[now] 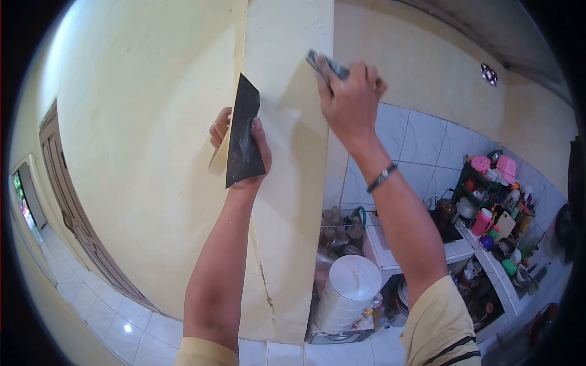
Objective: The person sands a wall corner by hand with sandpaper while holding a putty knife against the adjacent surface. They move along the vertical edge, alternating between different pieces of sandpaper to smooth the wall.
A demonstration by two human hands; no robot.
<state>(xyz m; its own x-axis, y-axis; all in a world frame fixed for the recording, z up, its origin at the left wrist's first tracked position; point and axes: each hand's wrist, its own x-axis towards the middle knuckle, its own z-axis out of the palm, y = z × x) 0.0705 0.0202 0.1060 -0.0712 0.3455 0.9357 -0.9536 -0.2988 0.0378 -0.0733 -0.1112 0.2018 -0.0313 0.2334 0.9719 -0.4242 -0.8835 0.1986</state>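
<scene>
I pinch black sheet (241, 131) in left hand (264, 151), thumb across face; likely light, springy, best held mid-edge. Right hand (353, 102) clasps grey pad (340, 71), perhaps soft, jutting past thumb.

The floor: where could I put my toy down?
Bare floor shows at lower left, beside the yellow wall with the brown door. Another bare strip lies below the pillar, between the left sleeve and right sleeve. It's crowded around the white bucket and the pink jug.
</scene>
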